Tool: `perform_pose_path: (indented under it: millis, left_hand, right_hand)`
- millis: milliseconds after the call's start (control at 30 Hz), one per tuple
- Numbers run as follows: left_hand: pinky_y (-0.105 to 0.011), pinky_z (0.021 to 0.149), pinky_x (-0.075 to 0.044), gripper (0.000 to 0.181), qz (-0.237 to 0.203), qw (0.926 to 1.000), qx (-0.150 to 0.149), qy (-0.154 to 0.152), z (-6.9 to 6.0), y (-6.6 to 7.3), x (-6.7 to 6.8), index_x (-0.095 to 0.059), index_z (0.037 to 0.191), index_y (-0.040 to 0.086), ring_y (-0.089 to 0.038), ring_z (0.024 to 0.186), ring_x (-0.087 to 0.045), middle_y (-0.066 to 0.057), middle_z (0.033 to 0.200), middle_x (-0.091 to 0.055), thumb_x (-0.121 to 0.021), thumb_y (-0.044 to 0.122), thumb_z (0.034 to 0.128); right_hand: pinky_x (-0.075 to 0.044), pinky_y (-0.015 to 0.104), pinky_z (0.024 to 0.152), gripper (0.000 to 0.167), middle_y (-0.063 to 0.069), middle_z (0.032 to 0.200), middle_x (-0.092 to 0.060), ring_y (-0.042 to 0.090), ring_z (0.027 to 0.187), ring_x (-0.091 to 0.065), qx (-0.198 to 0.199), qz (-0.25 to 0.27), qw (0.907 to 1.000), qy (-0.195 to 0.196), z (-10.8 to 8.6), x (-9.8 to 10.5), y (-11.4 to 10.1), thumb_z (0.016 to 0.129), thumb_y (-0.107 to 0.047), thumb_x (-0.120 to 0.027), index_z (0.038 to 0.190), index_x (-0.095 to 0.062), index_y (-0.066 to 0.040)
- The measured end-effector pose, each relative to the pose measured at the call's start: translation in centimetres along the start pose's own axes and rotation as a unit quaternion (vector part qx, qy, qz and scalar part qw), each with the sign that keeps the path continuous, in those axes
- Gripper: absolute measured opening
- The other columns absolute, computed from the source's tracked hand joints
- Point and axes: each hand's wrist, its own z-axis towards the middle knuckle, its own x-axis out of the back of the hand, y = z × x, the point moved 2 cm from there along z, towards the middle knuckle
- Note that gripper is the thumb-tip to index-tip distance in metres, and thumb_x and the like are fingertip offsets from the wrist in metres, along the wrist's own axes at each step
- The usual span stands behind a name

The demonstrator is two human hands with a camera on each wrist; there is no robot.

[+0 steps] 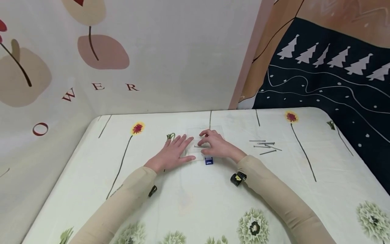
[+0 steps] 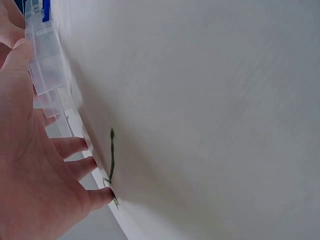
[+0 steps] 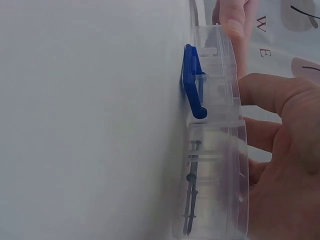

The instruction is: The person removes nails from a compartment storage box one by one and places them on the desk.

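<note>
clear plastic box point(image 3: 216, 134) sits mid-way across the cloth-covered bench point(image 1: 189, 193), blue latch point(image 1: 209, 161) on its near side, nails point(image 3: 193, 185) within. left hand point(image 1: 171, 154), fingers spread, lies at its left side; right hand point(image 1: 217, 145), fingers bent, is over it, grip indeterminable. loose nails point(image 1: 266, 143) lie well to the right.

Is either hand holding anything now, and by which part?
The left hand lies spread at the clear box, gripping nothing. Whether the right hand pinches the nail near its fingers cannot be told.
</note>
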Motion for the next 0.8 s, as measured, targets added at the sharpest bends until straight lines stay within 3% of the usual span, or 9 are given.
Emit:
perform_pose_path:
  millis: [300, 800]
  left_hand:
    - [-0.062, 0.11, -0.004, 0.082, 0.0, 1.0, -0.005, 0.004, -0.15, 0.05, 0.06, -0.015, 0.156, 0.018, -0.035, 0.145, -0.006, -0.015, 0.16, -0.011, -0.044, 0.063, 0.0937]
    - [-0.062, 0.11, -0.003, 0.081, 0.001, 0.9999, -0.012, -0.001, -0.04, 0.08, -0.08, -0.015, 0.156, 0.017, -0.036, 0.145, -0.005, -0.016, 0.16, -0.009, -0.045, 0.061, 0.0946]
  right_hand:
    - [-0.029, 0.05, 0.102, 0.019, 0.013, 0.13, -0.048, 0.031, 0.121, -0.039, -0.025, 0.028, 0.9989, -0.029, 0.17, 0.35, -0.25, 0.085, -0.01, -0.07, 0.103, -0.074, -0.006]
    - [-0.028, 0.048, 0.094, 0.005, 0.01, 0.124, -0.044, 0.029, 0.114, -0.034, -0.034, -0.012, 0.9985, -0.042, 0.47, -0.34, -0.56, 0.088, -0.013, -0.068, 0.093, -0.067, -0.012]
